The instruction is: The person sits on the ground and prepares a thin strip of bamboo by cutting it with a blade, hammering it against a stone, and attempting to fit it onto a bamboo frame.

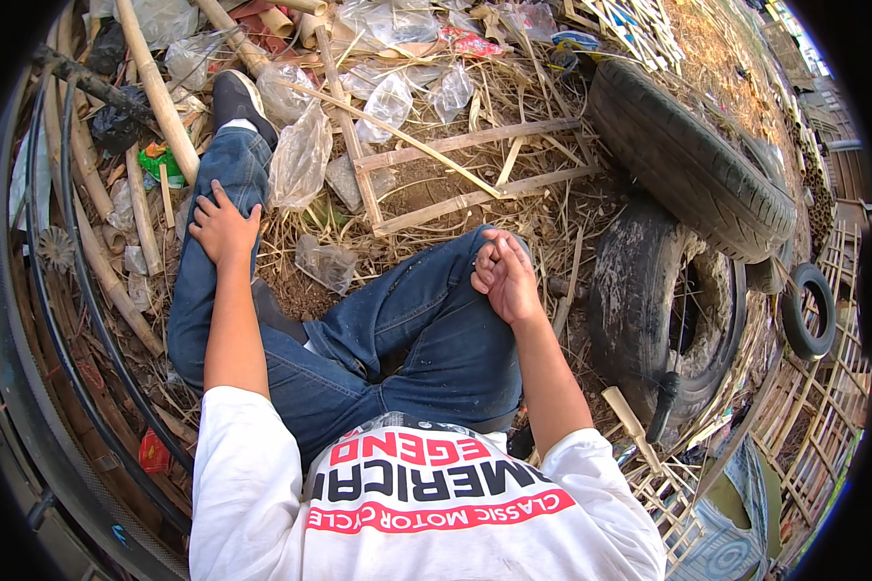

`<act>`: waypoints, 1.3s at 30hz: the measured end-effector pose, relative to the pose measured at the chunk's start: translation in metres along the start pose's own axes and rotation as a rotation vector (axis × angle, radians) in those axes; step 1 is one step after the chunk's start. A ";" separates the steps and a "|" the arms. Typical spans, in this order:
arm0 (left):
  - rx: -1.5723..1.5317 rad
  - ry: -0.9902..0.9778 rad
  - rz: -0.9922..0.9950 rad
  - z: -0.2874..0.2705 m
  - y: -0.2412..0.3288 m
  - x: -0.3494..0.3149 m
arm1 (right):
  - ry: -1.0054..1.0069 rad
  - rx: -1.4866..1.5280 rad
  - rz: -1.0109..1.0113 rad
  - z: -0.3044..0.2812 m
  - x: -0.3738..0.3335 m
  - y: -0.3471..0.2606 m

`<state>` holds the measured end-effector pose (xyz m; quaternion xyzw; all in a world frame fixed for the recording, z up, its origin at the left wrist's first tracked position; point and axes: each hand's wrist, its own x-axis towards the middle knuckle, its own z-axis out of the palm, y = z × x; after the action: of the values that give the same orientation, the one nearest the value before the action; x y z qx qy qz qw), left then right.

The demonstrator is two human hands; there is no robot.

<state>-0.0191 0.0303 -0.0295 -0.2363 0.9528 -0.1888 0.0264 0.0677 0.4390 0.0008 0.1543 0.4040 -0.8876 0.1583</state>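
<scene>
Both are released: your left hand (pixel 226 225), spread on your blue denim jeans (pixel 431 329), left of centre; your right hand (pixel 506 278), half-curled, at centre. One rectangular tan bamboo-slat frame (pixel 465 201) lies upper centre.

White T-shirt (pixel 426 554), red-black lettering (pixel 436 486); blue jeans (pixel 441 373)

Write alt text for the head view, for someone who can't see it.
A seated person in jeans has the left hand on the left leg and the right hand, loosely curled, at the right knee. Ahead lie a wooden frame and clear plastic bags; old tyres stand right, poles lie left.
</scene>
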 end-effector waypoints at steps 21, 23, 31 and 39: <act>0.000 -0.019 -0.010 0.002 0.002 0.000 | -0.038 0.093 -0.004 -0.004 0.000 0.000; 0.010 -0.021 -0.013 0.003 0.003 0.000 | -0.044 0.097 -0.010 -0.007 0.001 0.000; 0.029 -0.043 -0.026 0.002 0.005 0.002 | -0.093 0.116 -0.028 -0.008 0.000 0.004; -0.048 -0.022 0.000 0.002 0.009 0.006 | -0.177 0.244 -0.019 -0.014 0.001 0.005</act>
<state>-0.0276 0.0344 -0.0349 -0.2390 0.9567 -0.1634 0.0314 0.0711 0.4469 -0.0118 0.0899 0.2788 -0.9418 0.1651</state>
